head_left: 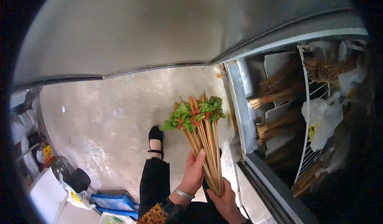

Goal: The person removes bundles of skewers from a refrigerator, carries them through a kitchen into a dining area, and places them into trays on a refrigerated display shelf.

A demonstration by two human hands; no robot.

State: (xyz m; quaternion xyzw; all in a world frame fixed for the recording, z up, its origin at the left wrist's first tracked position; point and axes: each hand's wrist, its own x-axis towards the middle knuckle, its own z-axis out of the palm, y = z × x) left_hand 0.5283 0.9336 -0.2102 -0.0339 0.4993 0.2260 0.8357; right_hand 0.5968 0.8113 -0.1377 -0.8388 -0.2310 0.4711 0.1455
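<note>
A thick bundle of wooden skewers [206,144] is in front of me, tips pointing away. Near the tips the sticks carry green leaves and red pieces that look like meat. My left hand [192,172], with a bracelet at the wrist, is closed around the middle of the sticks, thumb on top. Lower down, my right hand [226,202] grips their blunt ends; some of its fingers are hidden underneath. To the right stands an open refrigerator cabinet, where more skewer bundles [279,128] lie in white trays [279,60].
A metal door [159,28] swings across the top of the view. White wire shelf [308,152] in the cabinet holds a plastic bag [323,118] and bundled sticks. At lower left are a white box [48,194], blue folded items [115,202] and bags on the concrete floor [99,120].
</note>
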